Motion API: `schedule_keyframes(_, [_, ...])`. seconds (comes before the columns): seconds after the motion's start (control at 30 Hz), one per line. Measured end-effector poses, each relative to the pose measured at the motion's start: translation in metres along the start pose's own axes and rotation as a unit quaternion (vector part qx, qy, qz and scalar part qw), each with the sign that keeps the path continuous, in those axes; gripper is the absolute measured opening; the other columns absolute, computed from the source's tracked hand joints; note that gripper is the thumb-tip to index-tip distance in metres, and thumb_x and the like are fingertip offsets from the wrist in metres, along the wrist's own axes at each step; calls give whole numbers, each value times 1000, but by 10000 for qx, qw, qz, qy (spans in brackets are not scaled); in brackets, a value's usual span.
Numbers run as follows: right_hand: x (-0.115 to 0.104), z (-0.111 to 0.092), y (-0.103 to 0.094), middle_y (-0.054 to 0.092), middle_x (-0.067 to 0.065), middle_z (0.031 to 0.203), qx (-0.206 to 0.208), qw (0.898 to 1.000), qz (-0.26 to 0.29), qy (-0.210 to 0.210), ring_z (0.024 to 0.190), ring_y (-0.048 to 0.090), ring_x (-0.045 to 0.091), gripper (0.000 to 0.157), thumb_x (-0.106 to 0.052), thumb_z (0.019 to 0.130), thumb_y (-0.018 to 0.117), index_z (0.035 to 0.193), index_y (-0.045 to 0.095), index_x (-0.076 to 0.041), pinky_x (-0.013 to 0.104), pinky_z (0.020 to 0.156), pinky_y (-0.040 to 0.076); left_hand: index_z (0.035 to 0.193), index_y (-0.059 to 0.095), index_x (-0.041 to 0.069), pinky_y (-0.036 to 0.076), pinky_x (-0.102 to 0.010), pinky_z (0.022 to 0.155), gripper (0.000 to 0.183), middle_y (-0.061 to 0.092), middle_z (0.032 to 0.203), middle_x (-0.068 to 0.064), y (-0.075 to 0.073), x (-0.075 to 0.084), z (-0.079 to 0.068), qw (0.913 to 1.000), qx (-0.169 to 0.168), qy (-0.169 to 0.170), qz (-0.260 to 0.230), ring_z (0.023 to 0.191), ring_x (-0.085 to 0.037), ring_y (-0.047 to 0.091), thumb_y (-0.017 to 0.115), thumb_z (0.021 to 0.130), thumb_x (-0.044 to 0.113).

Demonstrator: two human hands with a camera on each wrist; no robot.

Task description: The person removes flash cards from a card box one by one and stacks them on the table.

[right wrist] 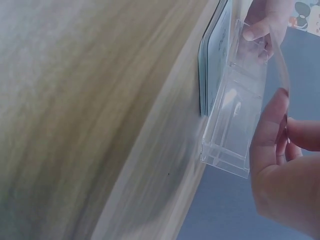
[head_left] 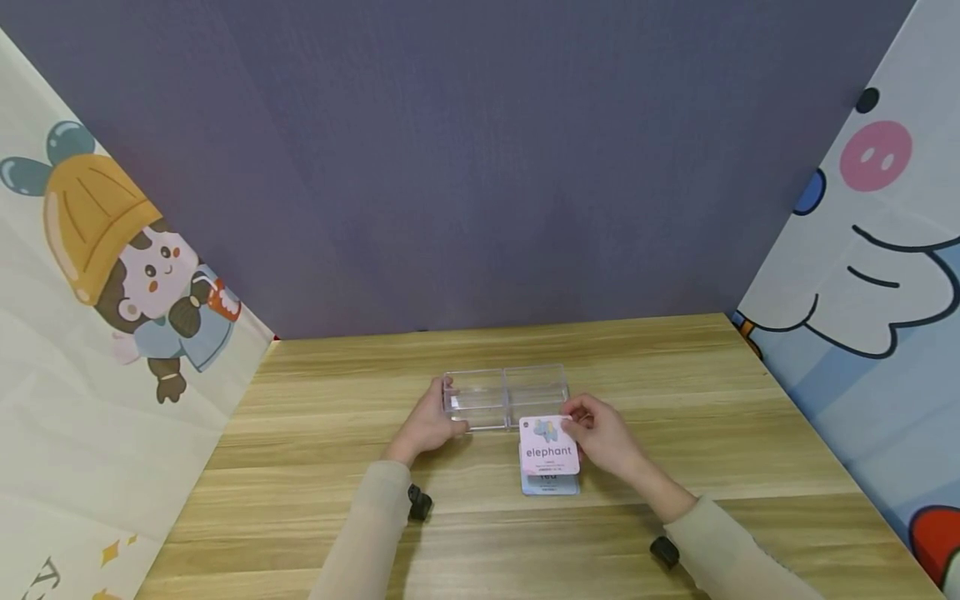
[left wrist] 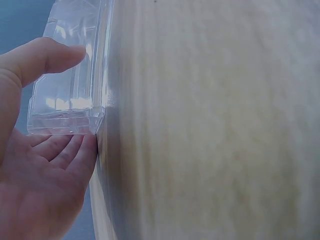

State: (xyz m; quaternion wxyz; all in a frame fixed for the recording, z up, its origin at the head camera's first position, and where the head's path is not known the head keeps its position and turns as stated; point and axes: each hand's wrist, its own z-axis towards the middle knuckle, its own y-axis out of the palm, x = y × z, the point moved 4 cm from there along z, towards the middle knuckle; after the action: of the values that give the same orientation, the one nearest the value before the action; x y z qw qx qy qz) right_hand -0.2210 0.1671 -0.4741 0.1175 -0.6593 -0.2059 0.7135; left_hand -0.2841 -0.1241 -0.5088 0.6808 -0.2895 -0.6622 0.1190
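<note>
A clear plastic box [head_left: 477, 402] with two compartments stands on the wooden table. My left hand [head_left: 430, 423] holds its left end, the thumb [left wrist: 67, 57] along the near side and the other fingers round the end. Between thumb and fingers, my right hand [head_left: 606, 435] pinches a pink elephant card [head_left: 550, 460] by its right edge. That card is raised, picture side up, in front of the right compartment. Below it lies a small stack of cards [right wrist: 212, 65], the top one a blue card [head_left: 551, 486] whose word is partly hidden by the elephant card.
The wooden table [head_left: 315, 475] runs back to a dark grey-blue panel [head_left: 480, 167]. Cartoon-printed sheets stand at the left [head_left: 60, 350] and right [head_left: 926, 350] sides. A black wrist camera [head_left: 420, 503] sits at the left sleeve, another [head_left: 664, 552] at the right.
</note>
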Motion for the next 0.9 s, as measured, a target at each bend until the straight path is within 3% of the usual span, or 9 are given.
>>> schedule_keyframes(0.57, [6,1,5,60,7,87,29,9998,-199,79,73,56,17,12,4,91,67,102,65,0,23,61,47,148,34,-3,40,-48,113,93,54,139,-23,0,-1,0,9999,12,-26,103,125,-38,55,83,70,6])
schedule_keyframes(0.9, [9,0,10,58,7,86,-134,9994,-143,286,70,55,17,13,4,92,65,104,64,1,24,52,49,147,34,-3,41,-49,112,92,55,138,-22,-1,-1,0,10000,-1,-14,74,122,-37,57,83,70,6])
